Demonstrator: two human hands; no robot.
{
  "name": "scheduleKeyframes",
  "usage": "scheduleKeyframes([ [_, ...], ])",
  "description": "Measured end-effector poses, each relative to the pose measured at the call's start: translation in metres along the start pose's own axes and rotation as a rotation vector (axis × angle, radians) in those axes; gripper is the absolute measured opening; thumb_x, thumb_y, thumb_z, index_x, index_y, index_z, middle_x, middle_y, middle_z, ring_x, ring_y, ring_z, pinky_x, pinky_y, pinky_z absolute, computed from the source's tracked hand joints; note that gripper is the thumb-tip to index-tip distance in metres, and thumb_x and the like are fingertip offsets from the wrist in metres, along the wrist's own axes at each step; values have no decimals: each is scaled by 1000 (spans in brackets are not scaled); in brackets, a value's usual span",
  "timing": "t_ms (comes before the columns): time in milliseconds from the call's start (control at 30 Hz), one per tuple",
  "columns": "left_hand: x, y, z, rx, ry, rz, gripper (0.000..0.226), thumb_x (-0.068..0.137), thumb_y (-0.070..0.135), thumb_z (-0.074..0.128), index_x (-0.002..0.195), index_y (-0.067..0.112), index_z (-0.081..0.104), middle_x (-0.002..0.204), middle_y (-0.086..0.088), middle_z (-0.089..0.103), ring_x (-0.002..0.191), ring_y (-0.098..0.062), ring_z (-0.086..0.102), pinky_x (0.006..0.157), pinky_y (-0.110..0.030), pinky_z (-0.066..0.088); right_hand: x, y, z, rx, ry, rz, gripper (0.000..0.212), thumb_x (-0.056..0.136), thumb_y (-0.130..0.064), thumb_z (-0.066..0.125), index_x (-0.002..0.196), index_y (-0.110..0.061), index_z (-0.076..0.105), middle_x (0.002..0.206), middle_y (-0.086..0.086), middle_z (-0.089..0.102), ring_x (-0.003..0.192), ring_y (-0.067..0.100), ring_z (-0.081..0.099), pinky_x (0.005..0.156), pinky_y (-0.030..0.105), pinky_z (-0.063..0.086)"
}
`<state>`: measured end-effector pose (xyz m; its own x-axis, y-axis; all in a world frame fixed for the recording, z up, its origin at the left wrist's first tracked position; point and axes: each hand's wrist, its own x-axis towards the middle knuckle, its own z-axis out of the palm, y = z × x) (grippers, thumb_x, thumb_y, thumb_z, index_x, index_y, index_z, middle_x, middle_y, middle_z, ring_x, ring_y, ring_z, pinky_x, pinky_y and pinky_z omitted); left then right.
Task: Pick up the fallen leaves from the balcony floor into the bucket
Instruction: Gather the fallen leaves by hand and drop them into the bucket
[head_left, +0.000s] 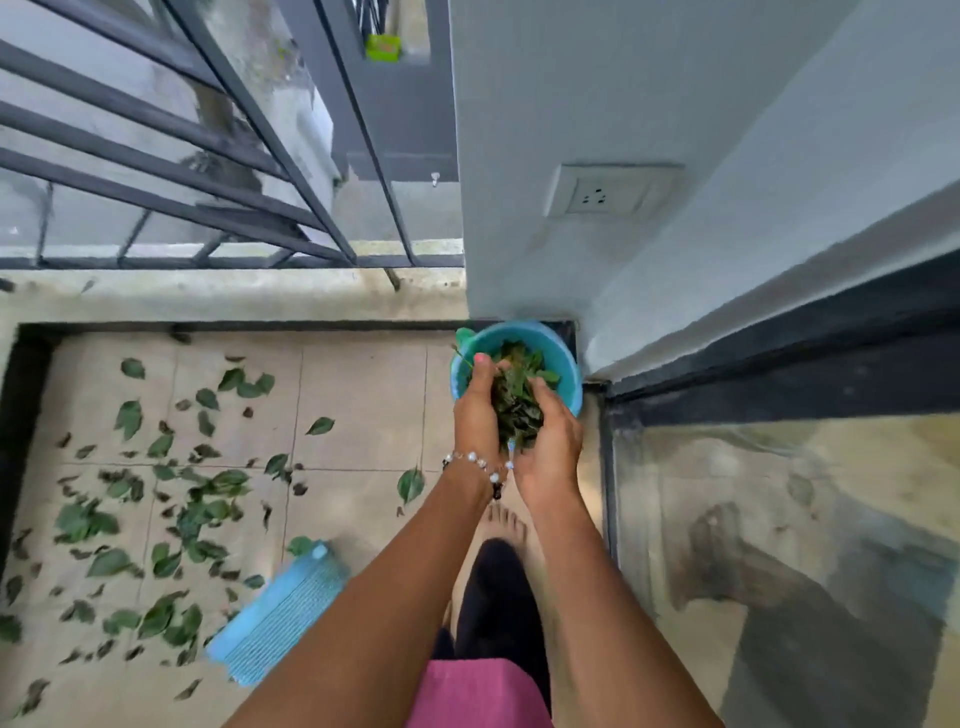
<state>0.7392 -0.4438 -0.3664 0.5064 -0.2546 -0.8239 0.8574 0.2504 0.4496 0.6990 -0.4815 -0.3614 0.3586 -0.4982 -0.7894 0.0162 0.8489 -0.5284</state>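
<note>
A blue bucket (566, 364) stands on the floor in the corner by the grey wall, with green leaves inside it. Over its near rim my left hand (475, 415) and my right hand (553, 441) cup a bunch of green leaves (514, 410) between them, fingers curled round the bunch. A beaded bracelet circles my left wrist. Many fallen leaves (156, 509) lie scattered over the beige tiles on the left.
A light blue mat (280, 618) lies on the tiles near my left forearm. The dark metal railing (208, 208) runs along the far edge. A wall socket (602, 192) sits on the grey wall; a glass door (779, 519) stands right. My bare foot (506, 525) is below the hands.
</note>
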Motion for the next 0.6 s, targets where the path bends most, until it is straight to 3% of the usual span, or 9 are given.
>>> scheduleKeyframes([
  [133, 76, -19, -8, 28, -29, -74, 70, 92, 66, 39, 129, 10, 61, 126, -18, 64, 118, -32, 60, 107, -49, 42, 91, 21, -19, -50, 45, 91, 20, 94, -20, 59, 112, -15, 67, 113, 10, 71, 102, 25, 68, 78, 35, 58],
  [200, 102, -24, -13, 74, 23, -107, 63, 94, 67, 32, 112, 19, 69, 112, -15, 70, 102, -26, 67, 97, -45, 49, 126, 32, -32, -110, 43, 144, 26, 94, -29, 60, 118, -20, 66, 116, 5, 70, 108, 23, 65, 88, 40, 55],
  [300, 123, -27, -12, 96, 76, -176, 57, 96, 67, 23, 89, 27, 63, 88, 1, 70, 81, -17, 65, 75, -35, 50, 157, 40, -44, -197, 72, 197, 36, 95, -44, 55, 126, -26, 59, 132, 0, 59, 126, 19, 51, 110, 43, 39],
  [367, 127, -25, -10, 70, 103, -207, 59, 95, 69, 20, 97, 26, 61, 86, -1, 65, 89, -20, 63, 83, -37, 47, 162, 38, -47, -243, 113, 220, 47, 96, -49, 51, 136, -24, 49, 146, 0, 44, 138, 19, 37, 116, 39, 28],
  [467, 119, -19, -3, -17, 132, -221, 64, 93, 72, 23, 132, 28, 48, 113, -7, 59, 120, -29, 55, 102, -43, 42, 151, 25, -46, -266, 136, 223, 61, 95, -50, 50, 145, -16, 39, 153, 0, 34, 143, 18, 28, 118, 35, 25],
  [533, 100, -10, 5, -25, 148, -205, 64, 97, 65, 24, 143, 25, 39, 130, -4, 50, 129, -29, 49, 99, -38, 42, 139, 16, -43, -277, 131, 216, 60, 96, -47, 51, 143, -13, 40, 150, 2, 39, 141, 17, 32, 117, 33, 26],
  [600, 79, 1, 11, -17, 184, -172, 63, 100, 56, 28, 147, 15, 35, 119, -3, 42, 117, -15, 58, 85, -27, 45, 123, 6, -40, -296, 107, 207, 60, 96, -46, 52, 142, -10, 41, 147, 5, 44, 138, 16, 37, 117, 33, 27],
])
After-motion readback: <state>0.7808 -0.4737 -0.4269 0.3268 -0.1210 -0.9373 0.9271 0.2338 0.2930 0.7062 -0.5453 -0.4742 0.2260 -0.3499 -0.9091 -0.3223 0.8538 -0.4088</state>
